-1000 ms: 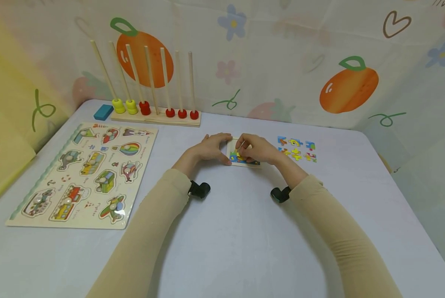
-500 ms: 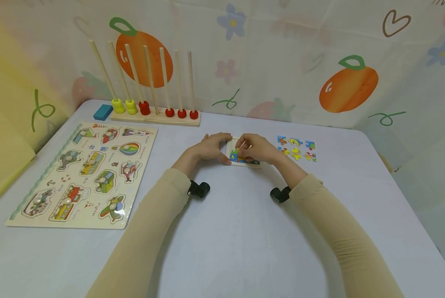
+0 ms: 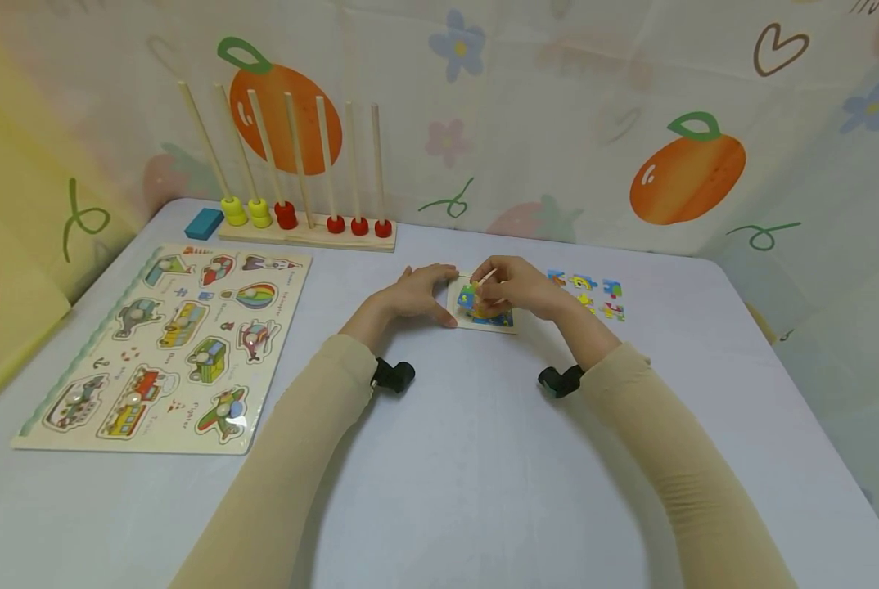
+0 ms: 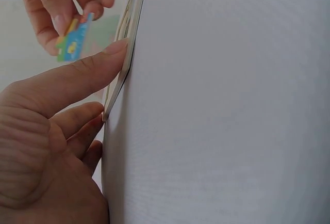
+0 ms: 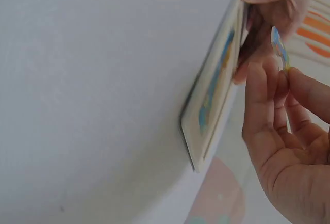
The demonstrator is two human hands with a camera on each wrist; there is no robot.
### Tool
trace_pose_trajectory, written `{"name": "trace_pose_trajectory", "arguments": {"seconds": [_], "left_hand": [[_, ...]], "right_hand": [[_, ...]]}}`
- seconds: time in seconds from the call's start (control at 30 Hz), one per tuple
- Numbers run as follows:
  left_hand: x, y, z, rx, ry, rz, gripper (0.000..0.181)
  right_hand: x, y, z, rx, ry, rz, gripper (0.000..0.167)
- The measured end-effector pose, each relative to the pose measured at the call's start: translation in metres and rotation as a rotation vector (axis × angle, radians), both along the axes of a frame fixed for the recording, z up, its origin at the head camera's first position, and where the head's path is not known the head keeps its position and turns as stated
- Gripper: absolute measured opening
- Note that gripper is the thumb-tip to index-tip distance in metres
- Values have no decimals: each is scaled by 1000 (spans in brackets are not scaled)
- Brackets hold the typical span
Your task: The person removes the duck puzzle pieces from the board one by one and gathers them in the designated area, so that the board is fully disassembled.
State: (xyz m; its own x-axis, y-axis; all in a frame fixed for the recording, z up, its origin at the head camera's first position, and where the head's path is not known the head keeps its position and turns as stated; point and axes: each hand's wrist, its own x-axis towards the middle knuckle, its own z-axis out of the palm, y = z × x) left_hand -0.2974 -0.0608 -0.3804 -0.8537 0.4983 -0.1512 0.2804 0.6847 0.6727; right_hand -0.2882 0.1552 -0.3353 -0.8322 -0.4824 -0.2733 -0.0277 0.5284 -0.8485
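Note:
A small jigsaw puzzle board (image 3: 495, 329) with a pale wooden border lies on the white table, part of its picture filled with blue and yellow. My left hand (image 3: 413, 293) holds it at the left side, thumb at the near corner and forefinger at the far one. Above the board, my right hand (image 3: 516, 288) pinches a blue, green and yellow puzzle piece (image 4: 76, 42) between thumb and fingers. In the right wrist view this puzzle piece (image 5: 280, 48) is tilted and apart from the board (image 5: 195, 146). The right hand hides part of the board in the head view.
Several loose puzzle pieces (image 3: 612, 311) lie right of the board. At the left lies a large vehicle peg puzzle (image 3: 182, 335). Behind it stand a bead-counting rack (image 3: 307, 235) with upright rods and a blue block (image 3: 204, 223). A patterned cloth (image 3: 528, 123) hangs behind the table.
My right hand has risen slightly off the board, lifting the blue piece with it, now tilted. My left hand has stayed at the board's left side.

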Motion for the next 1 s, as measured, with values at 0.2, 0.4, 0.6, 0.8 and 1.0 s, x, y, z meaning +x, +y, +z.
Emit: {"name": "trace_pose_trajectory", "arguments": {"seconds": [0.2, 0.4, 0.6, 0.8, 1.0], "left_hand": [[0, 1, 0, 4, -6, 5, 88], [2, 1, 1, -2, -8, 9, 88], [2, 1, 2, -1, -6, 5, 89], [2, 1, 2, 2, -10, 4, 89], [1, 1, 1, -12, -1, 2, 88]], "right_hand": [[-3, 14, 9, -31, 1, -45, 25], [-6, 30, 11, -30, -3, -86, 26], [-4, 49, 13, -19, -6, -106, 30], [1, 70, 14, 5, -10, -102, 31], [3, 90, 10, 46, -26, -85, 32]]}}
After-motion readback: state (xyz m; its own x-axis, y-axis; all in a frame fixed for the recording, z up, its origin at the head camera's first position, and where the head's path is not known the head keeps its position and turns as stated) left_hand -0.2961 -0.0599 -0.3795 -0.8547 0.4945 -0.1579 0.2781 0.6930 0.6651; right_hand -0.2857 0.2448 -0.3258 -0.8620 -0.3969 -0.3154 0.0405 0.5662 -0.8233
